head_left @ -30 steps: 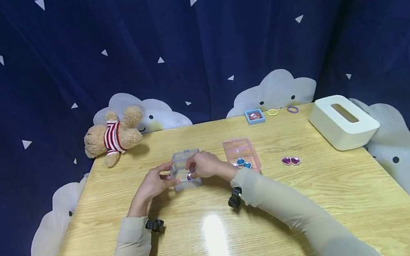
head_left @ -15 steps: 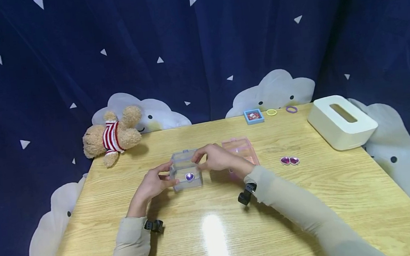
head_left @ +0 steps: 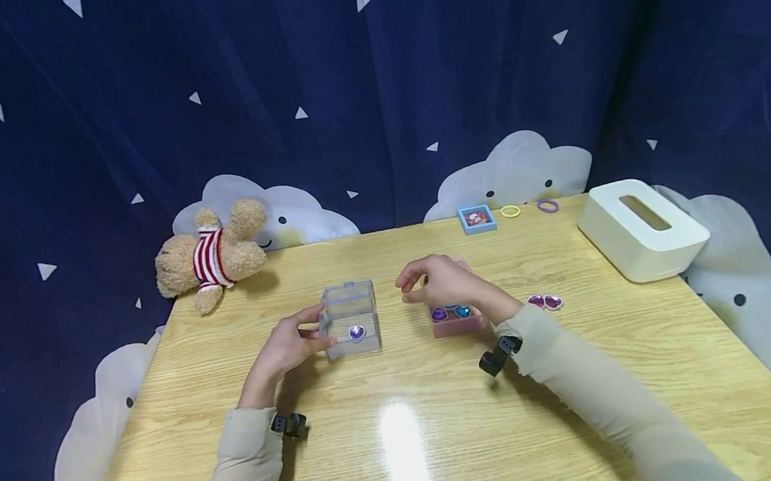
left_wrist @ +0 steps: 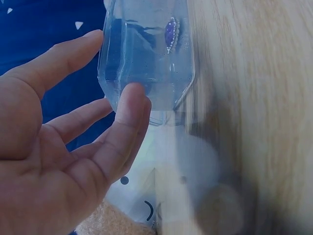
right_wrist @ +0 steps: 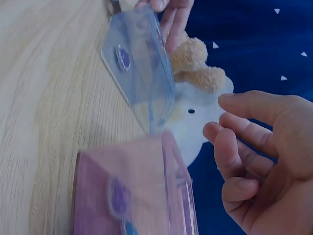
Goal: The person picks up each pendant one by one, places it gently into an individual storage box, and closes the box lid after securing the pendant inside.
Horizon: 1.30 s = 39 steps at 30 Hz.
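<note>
My left hand point(head_left: 291, 346) holds the left end of a clear bluish plastic box point(head_left: 356, 347), thumb and fingers at its corners. The box's lid stands raised at the back. Inside lies a purple gem point(head_left: 357, 333) with a white beaded edge, also plain in the left wrist view. Above a pink see-through box point(head_left: 457, 329) hovers my right hand point(head_left: 441, 281), its fingers loosely bent with nothing between them. That hand hides the pink box's back part. At its front show a purple gem point(head_left: 439, 314) and a blue gem point(head_left: 463, 311).
Two magenta gems point(head_left: 545, 302) lie right of the pink box. Behind are a small blue-framed picture point(head_left: 477, 219), a yellow ring point(head_left: 510, 211) and a purple ring point(head_left: 548, 206). A white tissue box point(head_left: 644, 231) stands right; a teddy bear point(head_left: 213, 257) lies at back left.
My right hand has moved right, from inside the bluish box to over the pink one, uncovering the purple gem. The left hand stays at the bluish box.
</note>
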Tool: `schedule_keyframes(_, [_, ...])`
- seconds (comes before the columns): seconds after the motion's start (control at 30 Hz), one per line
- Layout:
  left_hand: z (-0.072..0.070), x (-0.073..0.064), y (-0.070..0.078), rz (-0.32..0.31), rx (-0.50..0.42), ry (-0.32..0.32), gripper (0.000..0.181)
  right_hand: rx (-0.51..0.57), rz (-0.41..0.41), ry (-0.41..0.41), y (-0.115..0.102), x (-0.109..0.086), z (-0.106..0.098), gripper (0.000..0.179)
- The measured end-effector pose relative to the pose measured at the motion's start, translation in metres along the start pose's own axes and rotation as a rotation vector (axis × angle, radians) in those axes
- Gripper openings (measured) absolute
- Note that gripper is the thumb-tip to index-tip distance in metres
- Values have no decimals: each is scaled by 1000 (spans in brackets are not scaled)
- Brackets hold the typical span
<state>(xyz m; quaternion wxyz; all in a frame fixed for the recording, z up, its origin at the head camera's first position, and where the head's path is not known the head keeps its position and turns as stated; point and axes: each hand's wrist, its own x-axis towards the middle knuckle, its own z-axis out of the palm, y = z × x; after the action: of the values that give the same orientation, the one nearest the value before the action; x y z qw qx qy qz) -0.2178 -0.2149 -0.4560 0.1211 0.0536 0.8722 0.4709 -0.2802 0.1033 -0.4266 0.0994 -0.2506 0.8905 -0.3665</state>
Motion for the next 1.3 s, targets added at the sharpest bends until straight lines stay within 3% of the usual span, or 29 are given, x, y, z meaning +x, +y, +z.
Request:
schedule_keyframes(0.2, [1,-1,2,-12,-2,0,76,29,39,12,13,-12,-13,17])
schedule_keyframes(0.6, [1,0,0,-3,12,3,76,-30,34,102,39,-41,-36,21])
schedule_keyframes(0.87, [2,0,1,-21,-3,8,77,-58,80,136,63,-63,-53,23])
schedule_keyframes(1.3, [3,0,-1,-8,-12,17,76,-22,225,92,107,-94,-66,24])
